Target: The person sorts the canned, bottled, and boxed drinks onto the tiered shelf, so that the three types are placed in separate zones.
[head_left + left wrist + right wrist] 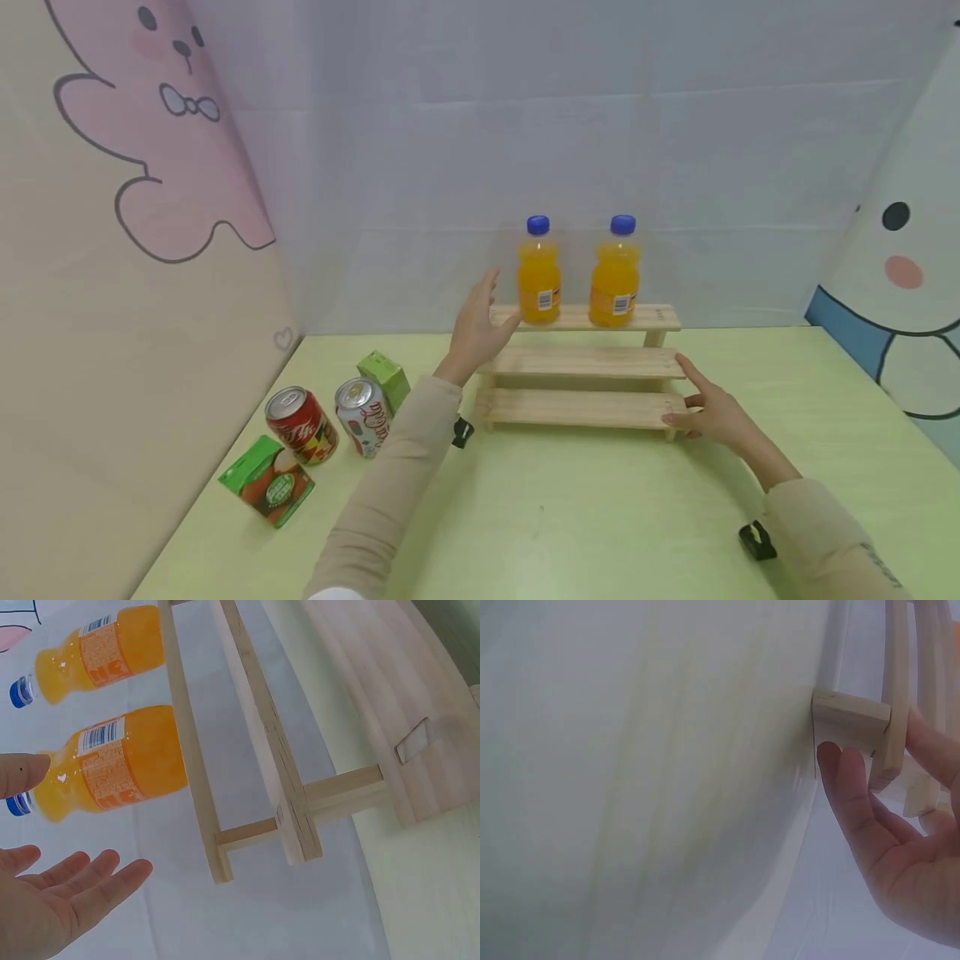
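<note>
A three-step wooden shelf (581, 362) stands on the table, its boards rising toward the back. Two bottles of orange drink with blue caps, a left bottle (538, 275) and a right bottle (615, 279), stand upright on its top board. Beside the left bottle is my left hand (480, 329), its fingers extended and thumb spread; the left wrist view shows a gap between thumb and fingers with nothing gripped. My right hand (712, 412) holds the shelf's right end, and in the right wrist view its fingers (855, 787) curl around the end of a board beside a support block (851, 712).
Left on the table are a red can (302, 425), a silver Coca-Cola can (363, 417), a green carton (384, 379) and a green-and-brown carton (267, 482). A pale curtain (420, 183) hangs behind the table. Black clips (757, 540) show by both sleeves.
</note>
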Demonstrator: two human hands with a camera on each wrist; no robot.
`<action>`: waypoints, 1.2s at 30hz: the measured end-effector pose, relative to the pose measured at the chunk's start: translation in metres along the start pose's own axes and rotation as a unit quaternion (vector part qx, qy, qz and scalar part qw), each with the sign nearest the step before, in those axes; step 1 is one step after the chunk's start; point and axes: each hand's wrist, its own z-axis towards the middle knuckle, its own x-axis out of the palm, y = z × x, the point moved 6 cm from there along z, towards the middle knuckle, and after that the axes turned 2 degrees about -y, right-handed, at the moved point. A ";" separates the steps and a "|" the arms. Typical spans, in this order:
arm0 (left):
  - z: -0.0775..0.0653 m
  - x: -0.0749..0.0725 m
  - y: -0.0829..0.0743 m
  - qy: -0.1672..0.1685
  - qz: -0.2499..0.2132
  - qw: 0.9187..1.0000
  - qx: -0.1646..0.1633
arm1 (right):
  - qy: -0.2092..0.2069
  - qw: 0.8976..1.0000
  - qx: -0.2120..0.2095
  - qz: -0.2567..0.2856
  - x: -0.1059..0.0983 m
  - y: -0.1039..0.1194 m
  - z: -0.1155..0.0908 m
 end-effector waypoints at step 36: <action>-0.067 -0.018 0.009 0.002 0.030 0.993 0.111 | -0.003 1.000 -0.004 0.012 0.000 0.000 0.000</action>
